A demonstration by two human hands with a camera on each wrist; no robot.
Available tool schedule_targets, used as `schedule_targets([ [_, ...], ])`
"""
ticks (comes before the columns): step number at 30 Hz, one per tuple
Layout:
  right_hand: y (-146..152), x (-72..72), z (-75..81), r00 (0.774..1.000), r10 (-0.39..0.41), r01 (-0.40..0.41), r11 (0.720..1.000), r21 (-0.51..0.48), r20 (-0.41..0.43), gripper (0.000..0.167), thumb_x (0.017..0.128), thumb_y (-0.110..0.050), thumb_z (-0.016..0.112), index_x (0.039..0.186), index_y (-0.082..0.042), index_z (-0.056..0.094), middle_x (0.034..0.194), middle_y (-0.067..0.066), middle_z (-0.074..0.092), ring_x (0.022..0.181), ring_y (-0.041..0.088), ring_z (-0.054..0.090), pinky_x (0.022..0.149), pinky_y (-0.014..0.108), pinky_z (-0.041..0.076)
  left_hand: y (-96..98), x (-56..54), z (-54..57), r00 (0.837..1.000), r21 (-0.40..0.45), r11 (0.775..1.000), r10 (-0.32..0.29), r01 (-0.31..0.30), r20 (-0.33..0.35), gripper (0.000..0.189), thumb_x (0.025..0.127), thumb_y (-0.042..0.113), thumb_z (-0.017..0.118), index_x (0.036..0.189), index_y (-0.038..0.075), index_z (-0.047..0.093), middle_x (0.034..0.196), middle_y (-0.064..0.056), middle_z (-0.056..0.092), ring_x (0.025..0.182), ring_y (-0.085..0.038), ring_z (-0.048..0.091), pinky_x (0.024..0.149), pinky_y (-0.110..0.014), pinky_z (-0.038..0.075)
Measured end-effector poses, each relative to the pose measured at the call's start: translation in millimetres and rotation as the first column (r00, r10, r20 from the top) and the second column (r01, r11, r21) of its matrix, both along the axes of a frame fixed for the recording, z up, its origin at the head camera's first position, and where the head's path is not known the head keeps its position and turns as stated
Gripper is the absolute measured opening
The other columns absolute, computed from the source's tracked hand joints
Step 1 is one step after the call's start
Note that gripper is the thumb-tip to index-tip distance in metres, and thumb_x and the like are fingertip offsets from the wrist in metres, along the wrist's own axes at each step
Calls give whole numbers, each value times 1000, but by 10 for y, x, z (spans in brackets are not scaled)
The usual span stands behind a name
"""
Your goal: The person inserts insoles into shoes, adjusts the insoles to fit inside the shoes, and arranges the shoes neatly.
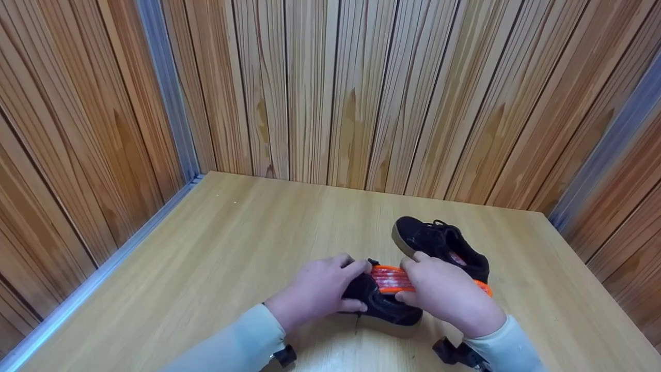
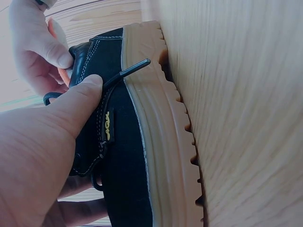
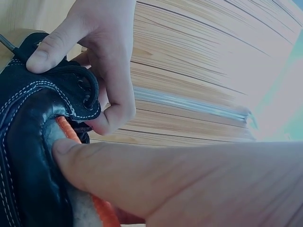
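Note:
A black shoe (image 1: 384,305) with a tan ridged sole (image 2: 163,127) stands on the table. My left hand (image 1: 325,284) grips its front, the thumb on the near side by the lace (image 2: 125,74) and the fingers across the far side. Between thumb and fingers, my right hand (image 1: 449,292) holds a red patterned insole (image 1: 390,279) with an orange edge. The insole's front end is in the shoe's opening, hidden under the tongue; its back end sticks out past my right hand. In the right wrist view, the right thumb presses the insole's pale underside (image 3: 85,205) beside the padded collar (image 3: 35,156).
Behind my right hand lies a second black shoe (image 1: 426,240), with something red and patterned inside it. Wood-plank walls (image 1: 310,93) close off the table (image 1: 258,227) at the back and both sides.

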State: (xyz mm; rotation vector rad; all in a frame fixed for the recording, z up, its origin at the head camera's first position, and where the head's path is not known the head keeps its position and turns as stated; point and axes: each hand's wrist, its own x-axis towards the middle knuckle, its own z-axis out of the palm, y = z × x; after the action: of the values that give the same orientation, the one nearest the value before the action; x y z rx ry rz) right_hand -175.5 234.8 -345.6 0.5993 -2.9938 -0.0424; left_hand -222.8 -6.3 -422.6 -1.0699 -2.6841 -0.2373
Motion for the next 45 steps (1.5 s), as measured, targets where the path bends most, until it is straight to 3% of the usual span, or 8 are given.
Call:
schedule_targets([
  [21, 69, 22, 76, 999, -20, 19, 1000, 18, 49, 49, 84, -42, 93, 113, -8, 74, 94, 2, 71, 81, 17, 64, 74, 44, 59, -13, 22, 21, 1000, -8, 1000, 9, -9, 23, 69, 92, 70, 75, 147, 34, 55, 129, -4, 70, 104, -22, 74, 86, -42, 64],
  [34, 45, 30, 53, 1000, -10, 9, 999, 33, 29, 43, 88, -39, 91, 110, -8, 72, 92, 3, 68, 76, 19, 64, 68, 45, 58, -11, 6, -13, 1000, -10, 1000, 3, -3, -4, 69, 92, 71, 74, 147, 34, 55, 125, -3, 71, 101, -21, 74, 82, -40, 64],
  [45, 25, 25, 39, 1000, -20, 20, 999, 28, 23, 42, 89, -38, 90, 113, -8, 72, 91, 4, 68, 74, 21, 64, 64, 45, 56, 4, 0, 0, 1000, -4, 1000, 4, -4, 15, 67, 93, 71, 74, 147, 36, 55, 127, -3, 70, 104, -22, 74, 87, -41, 65],
])
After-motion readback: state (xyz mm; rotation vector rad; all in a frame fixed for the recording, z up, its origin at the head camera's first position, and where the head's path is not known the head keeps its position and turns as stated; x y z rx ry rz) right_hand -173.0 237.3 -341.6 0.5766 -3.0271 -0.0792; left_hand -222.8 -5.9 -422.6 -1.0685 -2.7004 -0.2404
